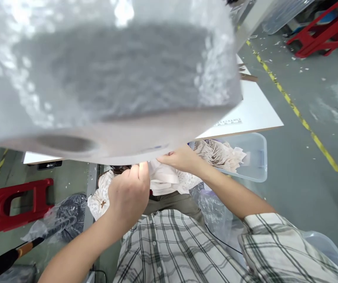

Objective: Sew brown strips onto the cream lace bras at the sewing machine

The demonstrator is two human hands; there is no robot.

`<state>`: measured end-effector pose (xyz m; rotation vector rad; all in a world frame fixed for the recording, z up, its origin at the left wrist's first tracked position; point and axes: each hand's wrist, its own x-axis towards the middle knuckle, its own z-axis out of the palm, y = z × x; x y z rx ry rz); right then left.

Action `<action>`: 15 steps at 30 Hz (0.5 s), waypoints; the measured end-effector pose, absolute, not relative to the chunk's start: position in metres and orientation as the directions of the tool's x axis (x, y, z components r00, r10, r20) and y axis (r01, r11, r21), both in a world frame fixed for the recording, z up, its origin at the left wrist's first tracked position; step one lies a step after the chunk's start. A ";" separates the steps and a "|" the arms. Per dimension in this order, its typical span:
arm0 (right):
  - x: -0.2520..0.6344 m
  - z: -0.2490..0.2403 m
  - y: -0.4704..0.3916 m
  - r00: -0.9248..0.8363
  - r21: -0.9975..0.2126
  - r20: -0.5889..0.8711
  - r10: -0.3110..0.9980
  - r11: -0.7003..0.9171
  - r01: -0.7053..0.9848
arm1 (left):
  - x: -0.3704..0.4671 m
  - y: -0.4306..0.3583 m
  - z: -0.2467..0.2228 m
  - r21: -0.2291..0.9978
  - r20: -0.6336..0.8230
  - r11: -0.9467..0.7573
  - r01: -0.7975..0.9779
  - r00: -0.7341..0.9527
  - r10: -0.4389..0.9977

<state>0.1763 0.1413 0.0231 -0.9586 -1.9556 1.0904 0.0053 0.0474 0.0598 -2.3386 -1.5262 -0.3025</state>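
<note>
White fabric (164, 179), partly lacy, hangs in folds between my hands, above my lap. My left hand (130, 188) is closed, its fingertips at the fabric's left edge. My right hand (182, 159) pinches the fabric's upper right side between thumb and fingers. Just above both hands, a large blurred white machine body (121, 133) wrapped in clear plastic fills the upper view and hides what lies behind it. More white lace fabric (99, 196) with a small brown mark drapes to the left of my left hand.
A clear plastic bin (259, 157) right of my hands holds a stack of ruffled pale fabric pieces (218, 153). The white tabletop (255, 106) ends in a corner on the right. Red stools (15, 204) stand on the floor at both sides. Plastic bags (68, 214) lie at lower left.
</note>
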 end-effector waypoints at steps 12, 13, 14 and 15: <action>0.176 0.013 0.141 -0.460 -0.900 0.259 0.849 0.386 0.205 | -0.003 0.045 0.056 -0.129 0.357 -0.365 0.922 0.386 0.851; 0.177 0.014 0.141 -0.463 -0.899 0.260 0.847 0.388 0.205 | -0.003 0.045 0.054 -0.112 0.358 -0.365 0.924 0.380 0.853; 0.178 0.014 0.140 -0.465 -0.898 0.260 0.846 0.389 0.205 | -0.004 0.044 0.053 -0.098 0.359 -0.359 0.928 0.370 0.857; 0.178 0.014 0.139 -0.468 -0.898 0.259 0.845 0.389 0.205 | -0.004 0.044 0.052 -0.086 0.357 -0.348 0.934 0.355 0.864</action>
